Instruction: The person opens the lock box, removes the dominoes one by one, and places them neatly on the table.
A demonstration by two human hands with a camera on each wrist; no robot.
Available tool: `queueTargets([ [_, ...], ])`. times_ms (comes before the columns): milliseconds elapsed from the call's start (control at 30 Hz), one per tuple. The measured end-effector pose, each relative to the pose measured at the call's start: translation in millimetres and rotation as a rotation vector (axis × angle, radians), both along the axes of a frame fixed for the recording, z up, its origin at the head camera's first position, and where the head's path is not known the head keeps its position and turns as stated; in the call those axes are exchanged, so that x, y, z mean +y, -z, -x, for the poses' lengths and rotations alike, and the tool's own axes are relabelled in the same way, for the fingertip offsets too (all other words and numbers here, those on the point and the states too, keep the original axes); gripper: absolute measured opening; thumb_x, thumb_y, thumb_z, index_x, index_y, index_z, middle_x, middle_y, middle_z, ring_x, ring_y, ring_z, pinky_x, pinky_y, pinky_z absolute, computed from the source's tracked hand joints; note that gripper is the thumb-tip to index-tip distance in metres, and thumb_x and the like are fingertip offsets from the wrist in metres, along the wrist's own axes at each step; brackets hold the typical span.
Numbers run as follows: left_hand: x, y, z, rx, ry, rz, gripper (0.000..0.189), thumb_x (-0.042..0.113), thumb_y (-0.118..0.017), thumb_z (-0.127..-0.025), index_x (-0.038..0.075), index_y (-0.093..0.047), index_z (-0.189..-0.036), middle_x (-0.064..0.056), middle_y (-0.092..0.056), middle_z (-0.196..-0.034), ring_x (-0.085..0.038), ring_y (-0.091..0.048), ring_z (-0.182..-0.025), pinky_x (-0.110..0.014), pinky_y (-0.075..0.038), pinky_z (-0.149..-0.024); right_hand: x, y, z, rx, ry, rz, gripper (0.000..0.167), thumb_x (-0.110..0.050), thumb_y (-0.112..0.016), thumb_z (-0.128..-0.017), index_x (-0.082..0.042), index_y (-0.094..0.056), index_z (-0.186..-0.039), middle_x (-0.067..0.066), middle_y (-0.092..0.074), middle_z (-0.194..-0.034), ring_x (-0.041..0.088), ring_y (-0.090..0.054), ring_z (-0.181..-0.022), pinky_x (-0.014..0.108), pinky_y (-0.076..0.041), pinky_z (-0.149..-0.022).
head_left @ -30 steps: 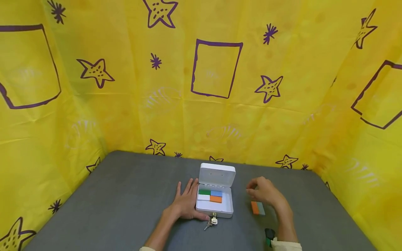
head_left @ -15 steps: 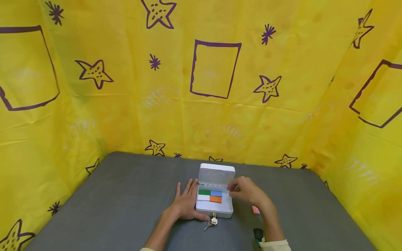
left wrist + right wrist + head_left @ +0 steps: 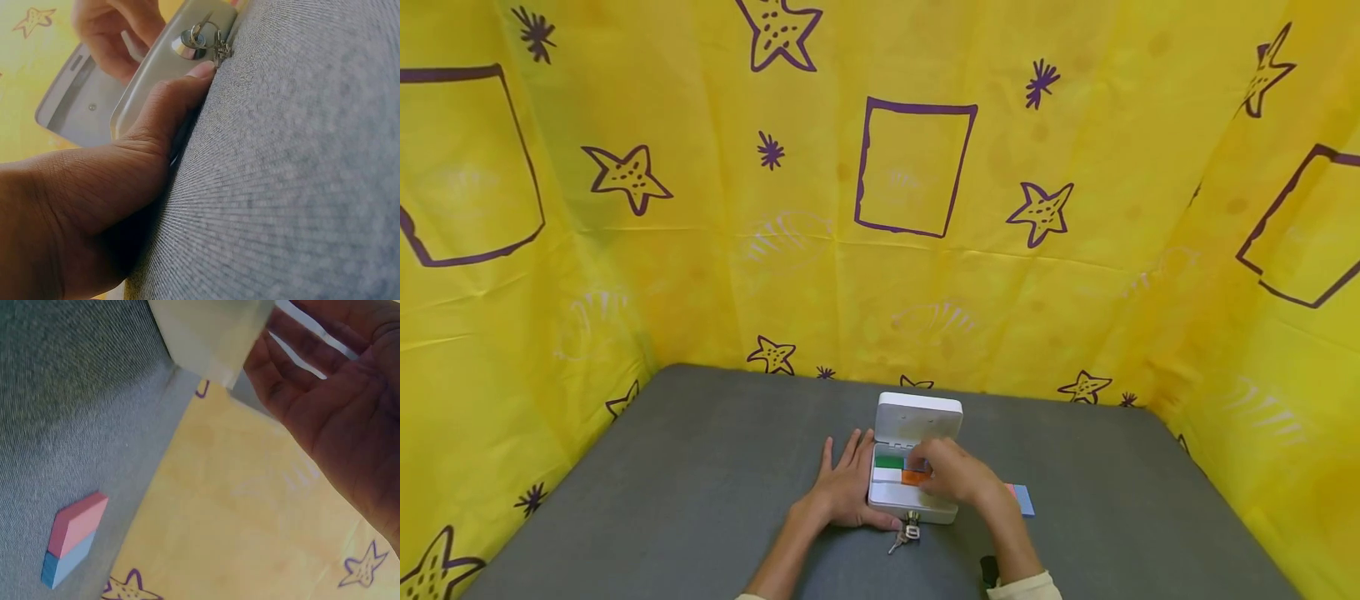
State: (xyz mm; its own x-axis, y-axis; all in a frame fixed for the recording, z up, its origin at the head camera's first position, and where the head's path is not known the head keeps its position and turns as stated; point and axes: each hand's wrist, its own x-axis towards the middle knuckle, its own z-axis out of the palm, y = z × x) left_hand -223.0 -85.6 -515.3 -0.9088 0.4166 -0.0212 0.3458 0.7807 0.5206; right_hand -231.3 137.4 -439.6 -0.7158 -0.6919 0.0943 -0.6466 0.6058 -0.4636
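A small white cash box (image 3: 895, 500) lies with its lid (image 3: 917, 417) raised. Inside it are a green block (image 3: 889, 462), a white block (image 3: 887, 476) and an orange block (image 3: 912, 478); a blue one is mostly covered by fingers. My left hand (image 3: 846, 492) rests flat on the table against the box's left side, thumb (image 3: 175, 100) along the front wall below the lock (image 3: 189, 45). Into the box reaches my right hand (image 3: 958, 475), its bent fingers and thumb at the blue and orange blocks. The wall hides its fingertips in the right wrist view; I cannot tell whether they grip a block.
Keys (image 3: 901, 537) hang from the lock at the front of the box. To its right, on the grey table (image 3: 700, 483), a pink block (image 3: 78, 522) and a light blue block (image 3: 67, 559) lie side by side. Yellow patterned cloth (image 3: 917, 292) stands behind and along both sides.
My right hand has moved left from above the block pair on the table, over the box's right wall, to the blocks inside. My left hand has stayed in place.
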Motion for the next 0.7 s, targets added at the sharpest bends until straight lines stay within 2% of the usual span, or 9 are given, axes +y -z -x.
queueTargets([
  [133,0.9,-0.5,0.0,0.009,-0.003,0.001,0.136,0.068,-0.086,-0.071,-0.002,-0.016,-0.165,-0.020,-0.015,-0.176,-0.040,-0.008,-0.165,-0.071,0.008,-0.127,-4.6,2.7,-1.5,0.030,0.004,-0.032,0.013,0.008,-0.076,-0.083,0.002,-0.074,-0.094,0.011,-0.072,-0.087,0.016,-0.057,-0.077,0.029,-0.052,-0.073],
  [267,2.3,3.5,2.5,0.015,-0.017,0.008,0.135,0.065,-0.087,-0.072,-0.002,-0.016,-0.165,-0.019,-0.014,-0.176,-0.038,-0.007,-0.165,-0.070,0.009,-0.127,-7.7,6.3,-2.7,0.030,0.025,-0.056,0.013,0.010,-0.074,-0.083,0.002,-0.073,-0.094,0.011,-0.070,-0.084,0.014,-0.052,-0.074,0.028,-0.048,-0.069],
  [433,1.5,5.0,2.7,0.014,-0.019,0.010,0.135,0.064,-0.088,-0.071,-0.002,-0.016,-0.165,-0.019,-0.014,-0.176,-0.039,-0.008,-0.165,-0.071,0.009,-0.127,-10.5,10.4,-4.0,0.011,0.068,-0.064,0.016,0.011,-0.075,-0.081,-0.001,-0.071,-0.092,0.010,-0.067,-0.080,0.015,-0.052,-0.070,0.028,-0.047,-0.065],
  [500,0.6,7.5,3.6,0.022,-0.017,0.005,0.135,0.065,-0.087,-0.071,-0.002,-0.016,-0.165,-0.019,-0.014,-0.176,-0.040,-0.007,-0.165,-0.071,0.009,-0.127,-11.2,10.6,-4.0,0.003,0.082,-0.066,0.018,0.012,-0.075,-0.080,-0.001,-0.070,-0.091,0.009,-0.066,-0.079,0.015,-0.052,-0.069,0.027,-0.047,-0.064],
  [700,0.3,3.0,1.0,0.044,0.009,0.011,0.138,0.072,-0.084,-0.071,-0.004,-0.016,-0.164,-0.022,-0.016,-0.175,-0.042,-0.010,-0.164,-0.073,0.005,-0.126,-11.6,9.2,-4.7,0.034,0.087,-0.076,0.016,0.008,-0.079,-0.081,-0.001,-0.071,-0.092,0.010,-0.066,-0.080,0.014,-0.051,-0.069,0.026,-0.046,-0.063],
])
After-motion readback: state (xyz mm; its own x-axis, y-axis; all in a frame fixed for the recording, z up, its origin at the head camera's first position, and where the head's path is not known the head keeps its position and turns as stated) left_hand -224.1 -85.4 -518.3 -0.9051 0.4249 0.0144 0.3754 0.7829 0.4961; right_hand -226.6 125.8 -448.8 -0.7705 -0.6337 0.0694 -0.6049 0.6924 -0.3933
